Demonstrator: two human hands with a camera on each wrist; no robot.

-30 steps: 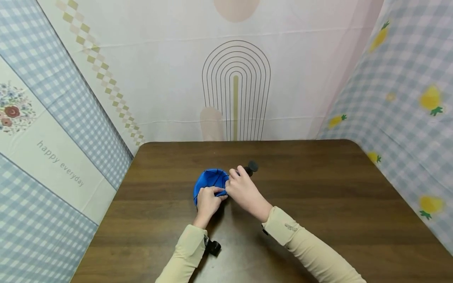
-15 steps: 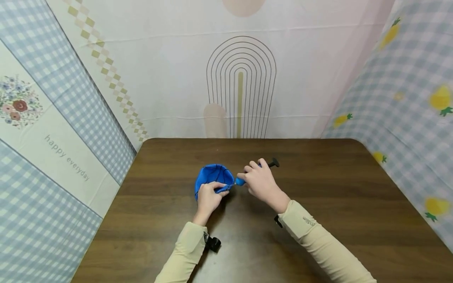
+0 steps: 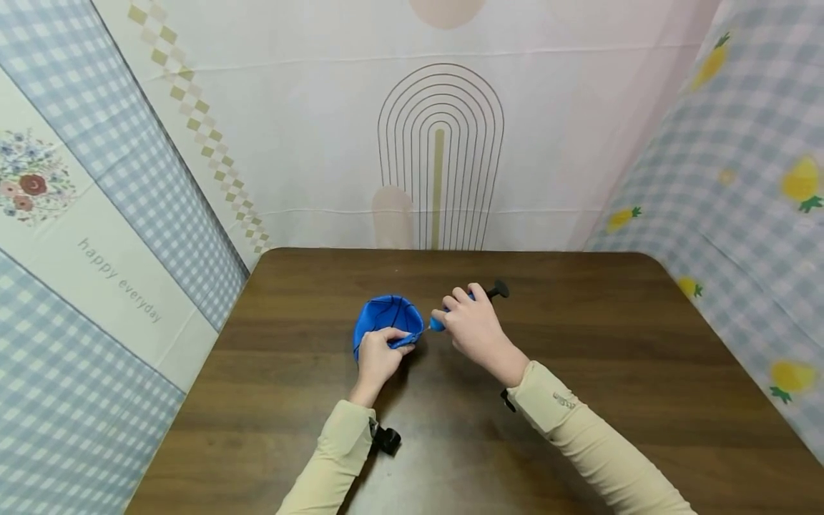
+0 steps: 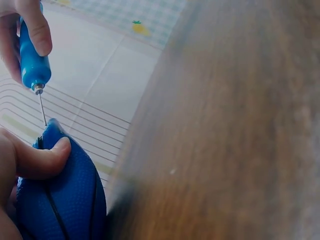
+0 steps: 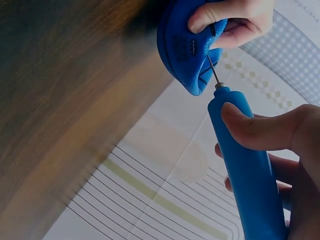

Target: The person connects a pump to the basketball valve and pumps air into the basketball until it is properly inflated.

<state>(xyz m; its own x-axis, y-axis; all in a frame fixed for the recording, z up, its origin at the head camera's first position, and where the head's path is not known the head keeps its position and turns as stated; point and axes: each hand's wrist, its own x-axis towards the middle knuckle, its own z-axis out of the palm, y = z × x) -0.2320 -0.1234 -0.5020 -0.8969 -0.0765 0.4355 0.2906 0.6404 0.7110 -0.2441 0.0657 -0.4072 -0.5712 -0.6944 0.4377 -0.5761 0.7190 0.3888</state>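
A limp, caved-in blue ball (image 3: 380, 311) with black seams like a basketball is held over the table. My left hand (image 3: 378, 356) pinches a fold of it, thumb on top in the left wrist view. Opposite, my right hand (image 3: 478, 330) grips the blue barrel of a ball pump (image 5: 245, 160), thumb along its side. The pump's black handle (image 3: 499, 289) sticks out beyond the fingers. From the barrel's end a thin metal needle (image 5: 214, 70) reaches the ball's pinched edge. Whether its tip is inside the ball, I cannot tell.
Beneath both hands lies a brown wooden table (image 3: 309, 300). A patterned white cloth (image 3: 309, 143) hangs behind its far edge, and checked cloths (image 3: 740, 214) flank the sides. A small black camera (image 3: 388, 440) is strapped at the left wrist.
My right hand has drawn the pump rightward, away from the ball, baring the blue nozzle end. In the last half second both hands barely shift. The left hand keeps its pinch.
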